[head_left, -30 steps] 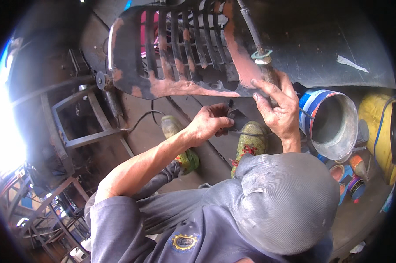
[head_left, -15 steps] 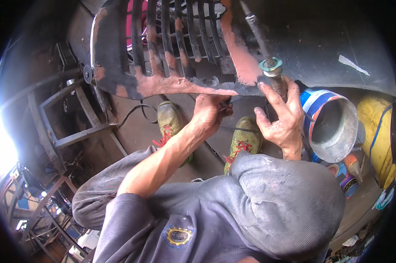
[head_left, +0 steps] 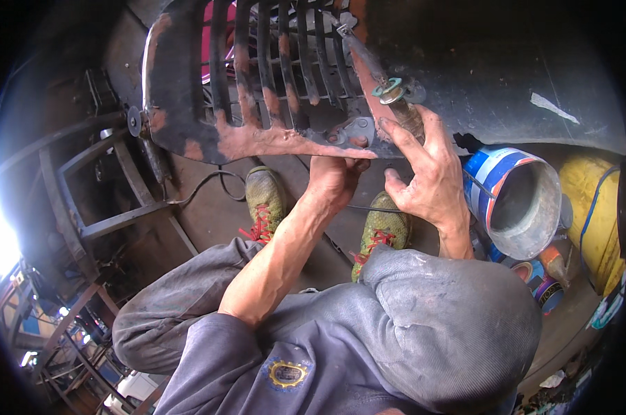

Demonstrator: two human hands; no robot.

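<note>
Workshop floor | pink-patched black grille | left hand at its lower edge, grip hidden, cannot tell | right hand grips soldering iron, thumb spread | bucket near

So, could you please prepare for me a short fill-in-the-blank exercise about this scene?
1. The left hand is at the edge of the slotted panel; the ____ one holds a rod-like tool.
2. Both shoes have ____ laces.
3. The large object right of the bucket is ____.

Missing words: right; red; yellow.
</note>
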